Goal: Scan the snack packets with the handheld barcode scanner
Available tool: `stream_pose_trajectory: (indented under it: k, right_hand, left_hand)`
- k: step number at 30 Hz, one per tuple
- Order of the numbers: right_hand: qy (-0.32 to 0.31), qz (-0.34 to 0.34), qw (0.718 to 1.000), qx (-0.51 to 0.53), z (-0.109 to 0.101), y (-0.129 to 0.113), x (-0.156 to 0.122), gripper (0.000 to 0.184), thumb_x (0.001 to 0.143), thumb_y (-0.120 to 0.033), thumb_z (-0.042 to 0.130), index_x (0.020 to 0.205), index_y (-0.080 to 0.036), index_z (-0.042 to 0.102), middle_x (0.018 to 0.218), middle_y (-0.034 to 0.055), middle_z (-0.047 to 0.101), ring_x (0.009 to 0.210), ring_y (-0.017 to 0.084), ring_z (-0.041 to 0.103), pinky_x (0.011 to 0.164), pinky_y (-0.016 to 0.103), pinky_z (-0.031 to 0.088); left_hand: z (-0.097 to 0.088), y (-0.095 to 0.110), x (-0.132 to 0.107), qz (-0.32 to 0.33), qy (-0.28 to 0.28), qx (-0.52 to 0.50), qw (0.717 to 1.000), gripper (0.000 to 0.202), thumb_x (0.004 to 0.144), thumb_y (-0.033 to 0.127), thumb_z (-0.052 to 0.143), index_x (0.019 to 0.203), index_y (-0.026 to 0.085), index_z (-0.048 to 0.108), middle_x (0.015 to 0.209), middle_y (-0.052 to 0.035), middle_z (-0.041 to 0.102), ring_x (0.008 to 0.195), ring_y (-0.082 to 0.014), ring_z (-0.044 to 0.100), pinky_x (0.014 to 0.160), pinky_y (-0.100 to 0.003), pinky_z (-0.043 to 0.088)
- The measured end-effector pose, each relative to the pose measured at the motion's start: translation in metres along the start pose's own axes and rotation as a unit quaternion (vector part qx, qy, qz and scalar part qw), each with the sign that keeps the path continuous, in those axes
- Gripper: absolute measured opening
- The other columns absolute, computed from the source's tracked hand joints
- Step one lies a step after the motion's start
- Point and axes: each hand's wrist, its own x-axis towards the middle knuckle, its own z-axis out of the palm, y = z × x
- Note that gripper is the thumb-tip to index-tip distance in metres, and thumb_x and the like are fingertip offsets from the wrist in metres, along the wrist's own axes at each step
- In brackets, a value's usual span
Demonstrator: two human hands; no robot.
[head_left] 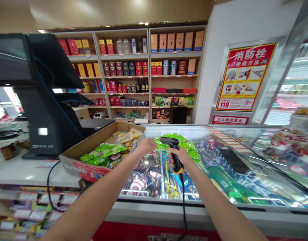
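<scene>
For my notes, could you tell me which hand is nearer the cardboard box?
Left. The left hand is just right of the cardboard box; the right hand, gripping the scanner, is farther right over the freezer.

Scanner (172, 143) and green packets (191, 149) at the freezer lid (244, 160)
The black scanner, yellow at its foot, stands upright over the lid; the green packets lie heaped on it, just behind.
</scene>
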Motion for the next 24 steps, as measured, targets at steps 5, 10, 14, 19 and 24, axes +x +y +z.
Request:
stream_pose_trajectory:
  k: [5, 10, 14, 19, 24]
  right_hand:
    - [-0.043, 0.001, 0.999, 0.007, 0.040, 0.006, 0.021, 0.023, 0.071, -0.035, 0.070, 0.069, -0.017, 0.055, 0.050, -0.0013, 0.058, 0.036, 0.011, 0.051, 0.034, 0.025, 0.046]
    - [-0.065, -0.006, 0.997, 0.032, 0.046, 0.028, 0.028, 0.030, 0.067, -0.040, 0.072, 0.078, -0.017, 0.056, 0.051, -0.0035, 0.057, 0.037, 0.010, 0.049, 0.034, 0.023, 0.044]
    - [-0.068, -0.010, 0.997, 0.019, 0.037, 0.037, 0.025, 0.034, 0.066, -0.041, 0.072, 0.084, -0.017, 0.056, 0.052, -0.0039, 0.057, 0.038, 0.010, 0.050, 0.034, 0.023, 0.044]
    - [-0.054, -0.024, 0.998, 0.028, 0.033, 0.036, 0.023, 0.036, 0.065, -0.041, 0.072, 0.085, -0.017, 0.057, 0.052, -0.0038, 0.057, 0.039, 0.011, 0.050, 0.035, 0.024, 0.046]
    - [-0.074, -0.029, 0.997, 0.020, 0.033, 0.039, 0.024, 0.034, 0.066, -0.043, 0.072, 0.082, -0.017, 0.057, 0.054, -0.0028, 0.058, 0.038, 0.010, 0.049, 0.036, 0.024, 0.046]
  left_hand:
    - [-0.113, -0.010, 0.007, 0.032, 0.064, 0.135, 0.988, 0.012, 0.064, 0.019, 0.075, 0.059, 0.015, 0.064, 0.054, -0.0051, 0.064, 0.058, -0.0216, 0.065, 0.059, -0.028, 0.049]
    - [-0.161, -0.048, 0.016, 0.011, 0.069, 0.281, 0.957, 0.026, 0.052, 0.027, 0.084, 0.056, 0.015, 0.061, 0.066, -0.0090, 0.068, 0.091, -0.0296, 0.067, 0.083, -0.031, 0.048]
    - [-0.154, -0.073, 0.019, -0.052, -0.044, 0.456, 0.887, 0.045, 0.049, 0.045, 0.083, 0.083, 0.017, 0.070, 0.105, -0.0193, 0.071, 0.104, -0.0378, 0.063, 0.090, -0.042, 0.046]
    - [-0.153, -0.077, 0.023, -0.048, -0.079, 0.521, 0.849, 0.038, 0.075, 0.048, 0.061, 0.091, 0.015, 0.072, 0.111, -0.0220, 0.069, 0.107, -0.0358, 0.063, 0.092, -0.041, 0.045]
    - [-0.164, -0.079, 0.023, 0.005, 0.003, 0.361, 0.932, 0.029, 0.077, 0.044, 0.057, 0.069, 0.017, 0.066, 0.092, -0.0170, 0.073, 0.096, -0.0306, 0.067, 0.091, -0.040, 0.047]
